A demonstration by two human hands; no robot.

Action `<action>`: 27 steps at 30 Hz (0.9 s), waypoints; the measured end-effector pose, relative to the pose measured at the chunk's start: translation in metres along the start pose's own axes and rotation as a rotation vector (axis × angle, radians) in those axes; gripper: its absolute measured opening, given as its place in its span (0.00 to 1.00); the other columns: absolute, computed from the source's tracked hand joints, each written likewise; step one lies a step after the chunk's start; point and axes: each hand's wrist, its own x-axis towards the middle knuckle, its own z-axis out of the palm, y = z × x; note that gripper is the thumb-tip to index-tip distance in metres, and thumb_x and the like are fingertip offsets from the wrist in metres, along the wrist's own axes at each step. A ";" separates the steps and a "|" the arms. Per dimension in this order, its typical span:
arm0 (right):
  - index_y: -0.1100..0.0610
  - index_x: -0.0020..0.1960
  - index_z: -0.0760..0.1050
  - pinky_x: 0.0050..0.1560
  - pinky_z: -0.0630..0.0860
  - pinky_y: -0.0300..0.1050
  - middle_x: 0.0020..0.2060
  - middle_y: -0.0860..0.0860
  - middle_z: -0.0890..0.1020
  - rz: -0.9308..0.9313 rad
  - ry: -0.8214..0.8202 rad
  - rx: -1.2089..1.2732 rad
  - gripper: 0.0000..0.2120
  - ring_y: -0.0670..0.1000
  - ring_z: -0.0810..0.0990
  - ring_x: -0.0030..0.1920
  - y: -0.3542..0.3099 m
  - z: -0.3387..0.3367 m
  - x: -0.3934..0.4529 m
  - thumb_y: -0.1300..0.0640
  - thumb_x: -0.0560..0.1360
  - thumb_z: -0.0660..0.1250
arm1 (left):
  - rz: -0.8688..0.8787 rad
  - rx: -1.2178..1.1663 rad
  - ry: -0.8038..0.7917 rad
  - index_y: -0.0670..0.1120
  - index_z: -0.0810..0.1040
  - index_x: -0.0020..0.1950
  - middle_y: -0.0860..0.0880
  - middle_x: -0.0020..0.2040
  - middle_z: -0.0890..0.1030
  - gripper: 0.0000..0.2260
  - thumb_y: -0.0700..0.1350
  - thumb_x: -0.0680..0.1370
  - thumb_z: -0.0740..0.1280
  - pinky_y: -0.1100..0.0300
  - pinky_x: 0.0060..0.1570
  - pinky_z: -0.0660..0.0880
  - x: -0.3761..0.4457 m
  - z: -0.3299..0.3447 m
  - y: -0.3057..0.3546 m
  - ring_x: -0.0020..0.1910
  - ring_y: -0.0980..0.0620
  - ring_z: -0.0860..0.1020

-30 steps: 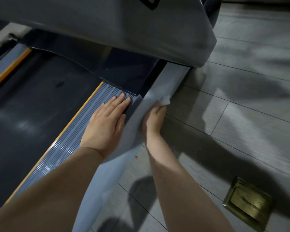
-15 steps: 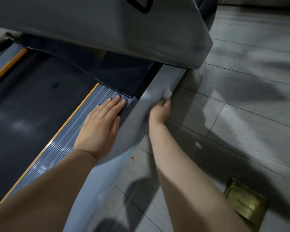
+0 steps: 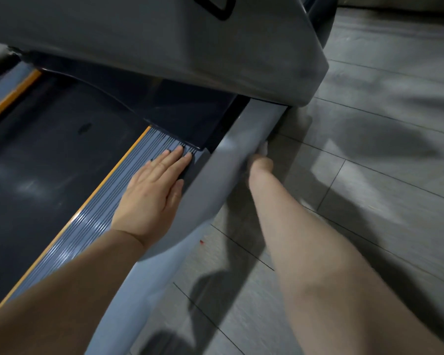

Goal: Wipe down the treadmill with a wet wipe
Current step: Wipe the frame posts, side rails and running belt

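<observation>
The treadmill fills the left: a dark belt [image 3: 49, 175], a ribbed blue-grey side rail [image 3: 95, 221] with an orange stripe, and a grey outer side panel [image 3: 231, 155]. My left hand [image 3: 151, 193] lies flat on the ribbed rail, fingers straight, pointing at the dark motor cover. My right hand [image 3: 260, 161] reaches down along the outer side panel, mostly hidden behind it. It holds a white wet wipe [image 3: 264, 149] against the panel; only a small corner of the wipe shows.
The grey treadmill console housing [image 3: 164, 47] overhangs the top of the view. Grey wood-look floor planks [image 3: 369, 175] spread to the right, crossed by shadows. A small red speck [image 3: 201, 242] lies on the floor beside the rail.
My right hand has slid forward along the outer side panel with the wipe, sinking lower behind its edge. My left hand stays flat on the rail. The brass floor plate has left the view.
</observation>
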 end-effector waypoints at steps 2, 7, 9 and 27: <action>0.60 0.71 0.70 0.52 0.72 0.44 0.59 0.53 0.79 0.139 -0.034 0.016 0.18 0.56 0.77 0.61 -0.004 -0.003 -0.001 0.62 0.84 0.52 | -0.008 0.001 0.009 0.53 0.62 0.78 0.56 0.78 0.62 0.24 0.54 0.82 0.47 0.49 0.76 0.56 -0.002 -0.001 -0.001 0.78 0.55 0.57; 0.51 0.74 0.67 0.66 0.71 0.45 0.67 0.49 0.75 -0.399 -0.022 -0.109 0.22 0.50 0.74 0.66 -0.032 0.025 -0.006 0.55 0.80 0.56 | -0.005 0.008 0.005 0.55 0.61 0.78 0.57 0.78 0.61 0.24 0.54 0.82 0.47 0.50 0.77 0.55 -0.002 0.001 0.000 0.78 0.57 0.56; 0.52 0.75 0.64 0.70 0.69 0.48 0.69 0.50 0.74 -0.512 -0.090 -0.145 0.25 0.48 0.72 0.68 -0.030 0.024 -0.011 0.49 0.79 0.58 | -0.005 -0.009 0.015 0.55 0.61 0.78 0.57 0.78 0.61 0.23 0.54 0.82 0.47 0.51 0.77 0.55 -0.002 0.000 0.000 0.78 0.57 0.56; 0.65 0.67 0.72 0.60 0.74 0.47 0.62 0.61 0.78 -0.271 0.025 -0.117 0.16 0.60 0.76 0.63 -0.058 0.033 0.090 0.64 0.82 0.54 | -0.001 0.008 0.025 0.53 0.62 0.78 0.56 0.78 0.62 0.23 0.53 0.83 0.49 0.48 0.76 0.57 -0.005 0.000 0.001 0.78 0.55 0.57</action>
